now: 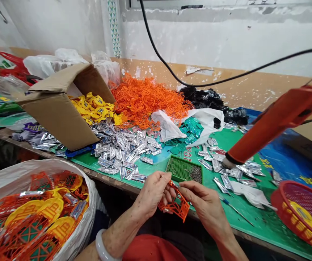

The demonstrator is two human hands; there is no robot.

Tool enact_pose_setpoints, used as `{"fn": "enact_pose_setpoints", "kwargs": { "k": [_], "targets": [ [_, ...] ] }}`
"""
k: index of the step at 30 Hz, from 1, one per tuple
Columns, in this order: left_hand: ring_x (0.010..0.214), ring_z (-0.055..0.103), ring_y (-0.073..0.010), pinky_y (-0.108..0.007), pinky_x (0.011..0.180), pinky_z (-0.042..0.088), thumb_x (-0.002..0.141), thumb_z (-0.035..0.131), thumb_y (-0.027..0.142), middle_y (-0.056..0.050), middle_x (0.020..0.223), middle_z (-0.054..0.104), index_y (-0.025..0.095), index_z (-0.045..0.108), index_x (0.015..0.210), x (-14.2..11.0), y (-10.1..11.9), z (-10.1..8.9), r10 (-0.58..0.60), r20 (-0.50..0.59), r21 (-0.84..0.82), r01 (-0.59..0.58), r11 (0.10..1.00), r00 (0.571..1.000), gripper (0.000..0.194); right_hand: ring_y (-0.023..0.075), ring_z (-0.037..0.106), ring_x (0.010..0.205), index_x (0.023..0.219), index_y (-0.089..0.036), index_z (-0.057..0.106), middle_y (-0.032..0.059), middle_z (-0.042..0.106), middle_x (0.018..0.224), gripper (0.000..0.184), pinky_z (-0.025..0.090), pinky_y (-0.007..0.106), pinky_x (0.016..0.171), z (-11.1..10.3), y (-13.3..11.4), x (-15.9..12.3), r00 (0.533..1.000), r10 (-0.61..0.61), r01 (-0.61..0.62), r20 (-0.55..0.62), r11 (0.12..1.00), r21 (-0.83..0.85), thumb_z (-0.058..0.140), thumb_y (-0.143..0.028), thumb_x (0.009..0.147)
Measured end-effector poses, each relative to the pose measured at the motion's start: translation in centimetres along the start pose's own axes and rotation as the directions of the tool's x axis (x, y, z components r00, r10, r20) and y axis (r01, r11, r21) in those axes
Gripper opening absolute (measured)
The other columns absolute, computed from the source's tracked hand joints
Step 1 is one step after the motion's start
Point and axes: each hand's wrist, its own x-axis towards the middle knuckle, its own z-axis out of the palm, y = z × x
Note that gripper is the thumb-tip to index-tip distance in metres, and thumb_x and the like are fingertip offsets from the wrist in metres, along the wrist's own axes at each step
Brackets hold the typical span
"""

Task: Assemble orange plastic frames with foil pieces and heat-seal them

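My left hand (152,192) and my right hand (202,204) meet low in the middle, just in front of the table edge. Both pinch a small orange plastic lattice frame (177,206) held between them. The left fingers are curled on its upper left end. The right fingers press on its upper right side. A white bangle (101,246) sits on my left wrist. Just beyond the hands lies a small green tray (183,169) with tiny dark screws in one corner.
An orange electric screwdriver (275,121) hangs on a black cable at the right. Silver foil pieces (123,150), orange frames (147,98), yellow parts (93,107) and an open cardboard box (58,108) cover the green table. A white sack of assembled pieces (36,210) stands lower left; a red basket (302,214) right.
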Motion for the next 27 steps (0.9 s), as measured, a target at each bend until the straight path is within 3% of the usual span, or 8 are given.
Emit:
{"fn": "enact_pose_setpoints", "kwargs": {
  "k": [5,12,27],
  "targets": [
    [0.032,0.045,-0.0048,-0.013,0.03,0.03,0.076,0.059,0.055,0.004,0.048,0.06,0.017,0.048,0.081,0.2,-0.5,0.1,-0.018,0.015,0.026,0.018,0.999,1.0,0.04,0.0161,0.064,0.063,0.08,-0.017,0.075,0.0053,0.073,0.073,0.026,0.052,0.026,0.058,-0.2,-0.3,0.1,0.997,0.039,-0.034,0.071,0.997,-0.068,0.071,-0.041,0.071],
    [0.031,0.044,-0.0052,-0.013,0.029,0.031,0.078,0.057,0.052,0.005,0.047,0.059,0.017,0.047,0.084,0.3,-0.8,0.3,-0.004,-0.004,0.077,0.004,0.997,1.0,0.037,0.0125,0.061,0.06,0.08,-0.018,0.073,0.0036,0.068,0.07,0.019,0.047,0.021,0.055,0.1,-0.1,-0.2,0.975,-0.197,0.221,0.104,0.918,-0.329,0.057,-0.029,0.082],
    [0.031,0.045,-0.0065,-0.014,0.029,0.032,0.078,0.056,0.054,0.006,0.047,0.058,0.017,0.048,0.086,0.6,-0.9,0.0,0.028,0.005,0.174,-0.029,0.984,1.0,0.038,0.0102,0.062,0.061,0.081,-0.018,0.071,0.0024,0.067,0.07,0.014,0.049,0.017,0.055,1.1,1.4,-0.8,0.914,-0.406,0.391,0.0,0.88,-0.27,0.058,-0.02,0.085]
  ]
}}
